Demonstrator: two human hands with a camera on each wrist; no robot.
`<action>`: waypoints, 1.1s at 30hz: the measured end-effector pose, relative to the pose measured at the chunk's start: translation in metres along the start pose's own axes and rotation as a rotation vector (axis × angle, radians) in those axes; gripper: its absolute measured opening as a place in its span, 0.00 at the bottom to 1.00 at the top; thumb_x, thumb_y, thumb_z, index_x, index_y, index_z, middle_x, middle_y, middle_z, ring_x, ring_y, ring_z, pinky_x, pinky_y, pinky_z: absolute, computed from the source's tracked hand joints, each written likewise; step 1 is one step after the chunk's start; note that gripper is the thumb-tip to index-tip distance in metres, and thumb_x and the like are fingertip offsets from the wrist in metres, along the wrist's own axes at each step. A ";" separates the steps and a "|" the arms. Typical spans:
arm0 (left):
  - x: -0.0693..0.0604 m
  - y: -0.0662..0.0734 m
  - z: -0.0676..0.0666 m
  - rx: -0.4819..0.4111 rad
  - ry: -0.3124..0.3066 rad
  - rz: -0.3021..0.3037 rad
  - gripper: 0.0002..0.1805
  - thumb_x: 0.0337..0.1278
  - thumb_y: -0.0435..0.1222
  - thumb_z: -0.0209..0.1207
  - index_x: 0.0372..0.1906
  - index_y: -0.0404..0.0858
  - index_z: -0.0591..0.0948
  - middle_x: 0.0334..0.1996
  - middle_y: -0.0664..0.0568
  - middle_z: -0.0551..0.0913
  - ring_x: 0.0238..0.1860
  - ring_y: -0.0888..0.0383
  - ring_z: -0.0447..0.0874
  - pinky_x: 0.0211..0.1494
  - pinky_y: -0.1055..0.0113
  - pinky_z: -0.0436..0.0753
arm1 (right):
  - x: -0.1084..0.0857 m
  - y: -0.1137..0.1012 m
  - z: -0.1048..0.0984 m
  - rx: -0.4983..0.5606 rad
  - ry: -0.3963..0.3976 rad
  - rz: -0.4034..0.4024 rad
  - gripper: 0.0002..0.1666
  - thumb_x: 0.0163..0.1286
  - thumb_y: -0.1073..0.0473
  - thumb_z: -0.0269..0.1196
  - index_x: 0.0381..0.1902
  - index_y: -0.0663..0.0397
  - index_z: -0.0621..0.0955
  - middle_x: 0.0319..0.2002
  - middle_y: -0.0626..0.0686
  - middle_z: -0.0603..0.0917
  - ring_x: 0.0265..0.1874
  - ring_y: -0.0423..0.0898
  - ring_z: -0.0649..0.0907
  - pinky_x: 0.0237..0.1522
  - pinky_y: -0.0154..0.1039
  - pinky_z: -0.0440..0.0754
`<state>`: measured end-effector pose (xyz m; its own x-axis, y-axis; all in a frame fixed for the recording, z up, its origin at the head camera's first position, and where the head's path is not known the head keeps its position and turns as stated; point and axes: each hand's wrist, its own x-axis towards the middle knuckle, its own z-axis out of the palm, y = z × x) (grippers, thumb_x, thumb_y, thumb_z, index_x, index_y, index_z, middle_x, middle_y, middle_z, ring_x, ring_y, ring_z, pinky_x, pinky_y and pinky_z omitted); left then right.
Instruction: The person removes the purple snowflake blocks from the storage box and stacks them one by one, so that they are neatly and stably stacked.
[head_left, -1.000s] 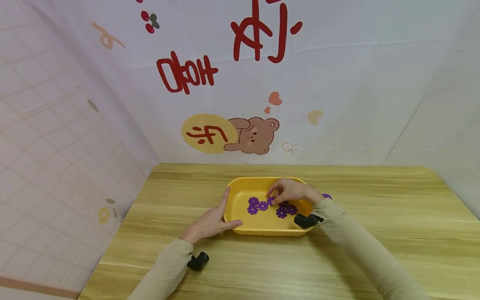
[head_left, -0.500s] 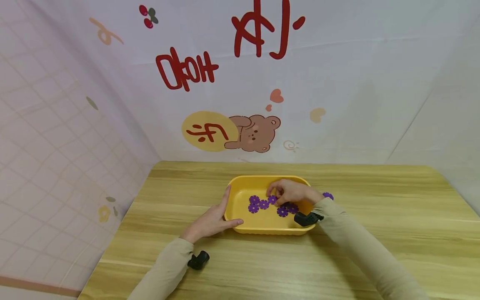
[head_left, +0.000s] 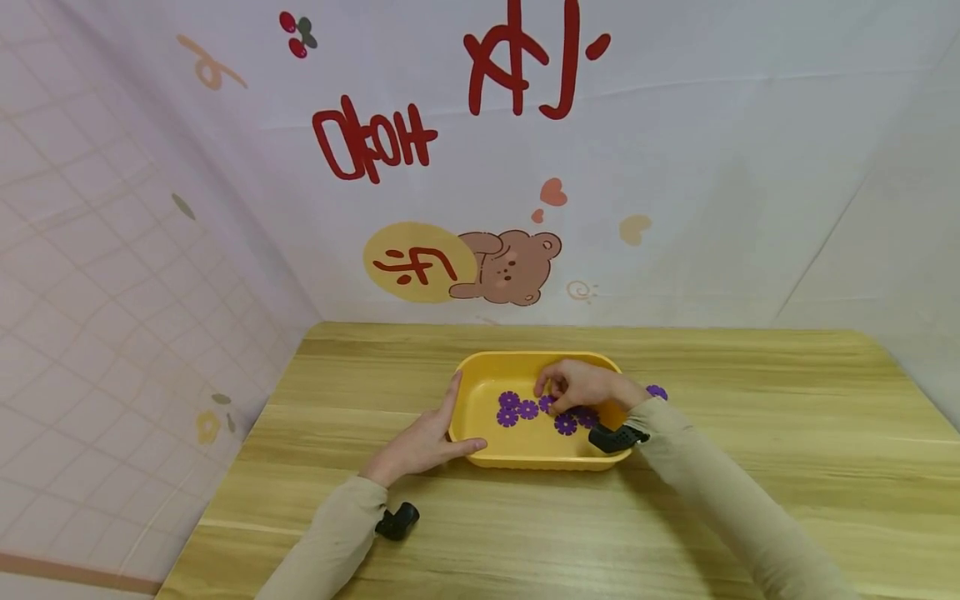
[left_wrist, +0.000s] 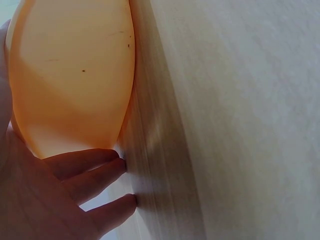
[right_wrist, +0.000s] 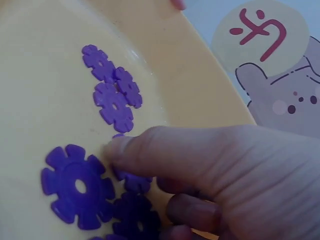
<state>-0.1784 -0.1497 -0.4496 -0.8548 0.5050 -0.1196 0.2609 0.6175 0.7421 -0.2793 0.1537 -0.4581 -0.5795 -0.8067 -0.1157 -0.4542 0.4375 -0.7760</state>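
Observation:
A yellow plastic tray (head_left: 480, 462) stands on the table. My left hand (head_left: 420, 442) grips its left end, the thumb over the front rim. In the left wrist view several straight fingers (left_wrist: 95, 180) lie at the tray's outer wall, tips near the tabletop. Inside the tray my right hand (head_left: 581, 385) has its fingers curled. Thumb and forefinger pinch a purple interlocking snowflake disc (right_wrist: 132, 182), partly hidden by the thumb. Beside it lie a larger-looking disc (right_wrist: 62, 172) and a darker disc (right_wrist: 136, 212). Another group of discs (head_left: 507, 402) rests farther left.
One more purple disc (head_left: 657, 392) lies outside the tray, by the right sleeve (head_left: 720, 483). The wooden table (head_left: 525, 533) meets a printed white backdrop (head_left: 675, 167) at its far edge. Black wrist cameras (head_left: 397, 521) sit on both wrists.
The view has tipped slightly. The disc by my right thumb has shifted a little to the right, away from the left group. My left hand keeps its place on the tray.

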 end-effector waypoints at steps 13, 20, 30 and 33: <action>0.001 0.001 0.001 0.013 0.012 -0.005 0.60 0.59 0.57 0.60 0.76 0.43 0.29 0.53 0.40 0.77 0.37 0.61 0.78 0.54 0.58 0.74 | -0.002 -0.001 -0.002 -0.018 -0.007 0.038 0.14 0.59 0.69 0.68 0.43 0.65 0.80 0.24 0.46 0.73 0.23 0.39 0.70 0.29 0.33 0.67; 0.001 0.000 0.001 0.005 0.010 0.003 0.60 0.59 0.56 0.61 0.76 0.42 0.29 0.50 0.42 0.79 0.36 0.62 0.77 0.52 0.58 0.75 | 0.000 -0.001 0.000 -0.071 0.041 0.029 0.12 0.59 0.69 0.68 0.42 0.63 0.81 0.24 0.46 0.74 0.23 0.39 0.71 0.29 0.33 0.68; 0.001 -0.001 0.000 0.015 0.010 -0.003 0.61 0.59 0.57 0.61 0.76 0.43 0.29 0.54 0.41 0.77 0.39 0.61 0.78 0.54 0.58 0.74 | 0.000 0.000 -0.001 -0.123 0.042 -0.003 0.12 0.63 0.67 0.65 0.45 0.60 0.80 0.25 0.47 0.77 0.22 0.39 0.73 0.28 0.34 0.71; 0.000 0.000 0.000 0.012 0.004 -0.012 0.61 0.58 0.57 0.61 0.76 0.44 0.29 0.54 0.41 0.77 0.39 0.61 0.78 0.55 0.58 0.74 | -0.003 -0.002 -0.002 -0.114 0.026 0.001 0.15 0.62 0.70 0.63 0.47 0.61 0.80 0.24 0.47 0.76 0.21 0.39 0.72 0.28 0.34 0.70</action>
<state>-0.1787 -0.1493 -0.4494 -0.8596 0.4953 -0.1257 0.2563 0.6307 0.7325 -0.2786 0.1560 -0.4549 -0.5968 -0.7963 -0.0991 -0.5270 0.4820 -0.7000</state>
